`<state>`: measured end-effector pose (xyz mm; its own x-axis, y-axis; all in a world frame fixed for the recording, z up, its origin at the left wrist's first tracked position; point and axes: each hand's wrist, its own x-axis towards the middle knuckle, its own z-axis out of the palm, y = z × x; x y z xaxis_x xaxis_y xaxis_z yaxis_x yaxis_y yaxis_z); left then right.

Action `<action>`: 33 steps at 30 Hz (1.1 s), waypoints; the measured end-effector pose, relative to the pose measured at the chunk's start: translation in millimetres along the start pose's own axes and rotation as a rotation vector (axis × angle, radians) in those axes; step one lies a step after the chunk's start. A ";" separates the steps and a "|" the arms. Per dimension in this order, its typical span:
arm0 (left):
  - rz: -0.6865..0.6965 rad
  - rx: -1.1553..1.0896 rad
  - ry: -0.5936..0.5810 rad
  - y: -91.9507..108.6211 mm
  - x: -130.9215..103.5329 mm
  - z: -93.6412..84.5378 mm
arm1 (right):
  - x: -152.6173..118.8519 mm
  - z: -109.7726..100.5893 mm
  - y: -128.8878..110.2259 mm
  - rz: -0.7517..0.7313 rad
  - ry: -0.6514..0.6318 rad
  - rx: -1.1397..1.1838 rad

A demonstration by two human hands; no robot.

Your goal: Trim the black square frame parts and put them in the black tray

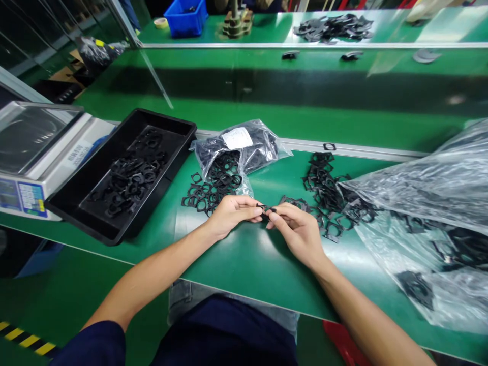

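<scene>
Both hands in front of the labelled bag point(263, 147), raised a little off the tabletop point(236, 264), fingertips nearly meeting. Left hand point(237, 212) pinches a small black part point(270, 209) between thumb and fingers; right hand point(297, 223) pinches from the opposite side. One piece or two: cannot tell, fingers cover most of it.

Labelled bag: clear plastic, dark pieces inside, white label point(237, 138) on top. Loose black frames point(202, 193), each with a round opening, lie against the bag's near-left edge. Second heap of frames point(326, 190) to the right of the bag, partly tangled. Single frame point(329, 147) alone on the metal rail point(366, 152), also right of the bag.

Farther right of the bag: large clear sack point(430, 178), crumpled, more black pieces in it.

Left of the bag: black tray point(168, 122), set at an angle, a jumbled pile of black parts point(133, 178) inside. Left of the bag past the tray, a weighing scale point(46, 165). Well beyond the bag: blue bin point(185, 21).
</scene>
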<state>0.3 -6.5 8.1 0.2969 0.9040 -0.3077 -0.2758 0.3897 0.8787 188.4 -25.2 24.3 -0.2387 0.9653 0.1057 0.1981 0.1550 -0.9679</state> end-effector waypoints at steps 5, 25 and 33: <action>0.095 0.081 0.012 0.6 0.0 -0.7 | -1.6 1.9 1.2 -0.024 0.007 -0.036; 0.040 0.031 -0.047 5.4 0.4 -0.7 | 4.2 0.8 0.0 0.221 -0.090 0.323; 0.049 -0.015 -0.069 3.7 2.6 -3.4 | 5.0 -0.2 0.5 0.268 -0.082 0.360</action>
<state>-3.0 -2.1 9.4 0.3448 0.9079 -0.2383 -0.3053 0.3485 0.8862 187.5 -20.3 24.3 -0.3017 0.9392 -0.1640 -0.0762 -0.1952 -0.9778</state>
